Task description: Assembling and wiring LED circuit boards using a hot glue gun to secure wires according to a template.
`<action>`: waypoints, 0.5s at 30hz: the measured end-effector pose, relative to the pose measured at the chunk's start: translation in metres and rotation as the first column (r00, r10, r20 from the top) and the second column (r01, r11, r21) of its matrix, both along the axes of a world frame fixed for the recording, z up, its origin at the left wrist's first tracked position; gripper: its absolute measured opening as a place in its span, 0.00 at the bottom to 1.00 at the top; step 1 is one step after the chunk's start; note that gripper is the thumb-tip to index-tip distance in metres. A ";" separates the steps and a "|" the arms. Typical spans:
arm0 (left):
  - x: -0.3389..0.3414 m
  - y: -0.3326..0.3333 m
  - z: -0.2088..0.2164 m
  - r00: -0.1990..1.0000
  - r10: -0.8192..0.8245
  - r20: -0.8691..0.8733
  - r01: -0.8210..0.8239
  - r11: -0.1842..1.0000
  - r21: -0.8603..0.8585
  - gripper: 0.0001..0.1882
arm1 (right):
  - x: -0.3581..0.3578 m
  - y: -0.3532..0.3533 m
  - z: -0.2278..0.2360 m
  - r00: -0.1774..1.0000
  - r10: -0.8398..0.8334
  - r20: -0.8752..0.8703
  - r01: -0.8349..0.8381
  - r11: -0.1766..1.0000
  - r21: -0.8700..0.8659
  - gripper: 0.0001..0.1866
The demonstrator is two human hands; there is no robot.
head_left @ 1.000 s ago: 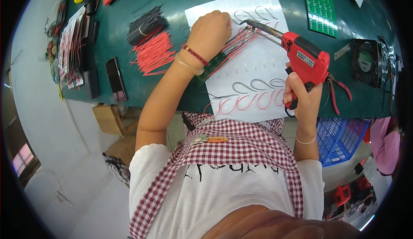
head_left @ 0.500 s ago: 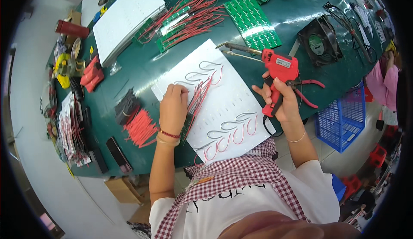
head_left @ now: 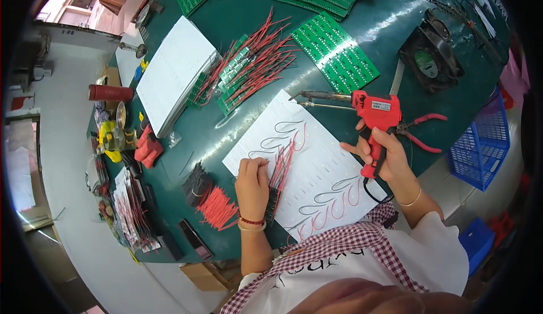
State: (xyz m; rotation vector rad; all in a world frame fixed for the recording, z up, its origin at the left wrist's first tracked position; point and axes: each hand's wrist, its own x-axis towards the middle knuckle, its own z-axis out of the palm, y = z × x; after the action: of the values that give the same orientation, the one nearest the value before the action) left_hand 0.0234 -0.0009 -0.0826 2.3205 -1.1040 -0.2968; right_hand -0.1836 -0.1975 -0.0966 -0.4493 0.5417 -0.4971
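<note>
My right hand [head_left: 390,153] is wrapped round the grip of a red soldering gun [head_left: 380,110]. The gun's tip and thin feed tube point left, over the far corner of a white panel [head_left: 317,170]. Looped black and red wires lie in two rows on that panel. My left hand [head_left: 252,186] is over the panel's left part, thumb and fingers pressed together; whatever is between them is too small to make out. Just right of it lies a bundle of red wires [head_left: 283,170], its lower end on a green strip partly hidden by the hand.
Cut black wires [head_left: 197,184] and red wires [head_left: 218,207] lie left of my left hand. Farther off are a white panel stack [head_left: 176,68], wired green boards [head_left: 249,73] and a bare green board sheet [head_left: 336,51]. Red-handled pliers [head_left: 424,133] and a black fan [head_left: 431,56] sit right.
The whole view has shifted, so the table and both hands appear lower and farther right. Relative to the panel, my hands and the soldering gun have hardly moved.
</note>
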 end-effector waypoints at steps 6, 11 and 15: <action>-0.002 0.000 0.001 0.999 -0.006 -0.032 0.005 0.999 -0.034 0.08 | 0.000 -0.002 0.001 1.000 0.004 -0.002 -0.004 1.000 -0.008 0.13; -0.001 0.001 0.001 0.997 0.012 -0.076 -0.013 1.000 -0.018 0.11 | 0.001 -0.002 0.000 1.000 0.007 -0.009 -0.007 1.000 0.009 0.13; 0.000 0.002 0.001 0.997 0.017 -0.081 -0.018 1.000 -0.011 0.12 | 0.002 -0.001 0.001 1.000 -0.002 -0.012 0.002 1.000 0.028 0.13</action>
State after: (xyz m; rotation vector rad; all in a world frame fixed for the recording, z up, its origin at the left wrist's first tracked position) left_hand 0.0232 0.0015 -0.0812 2.2859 -1.0432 -0.3736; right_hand -0.1817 -0.1987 -0.0953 -0.4255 0.5601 -0.4886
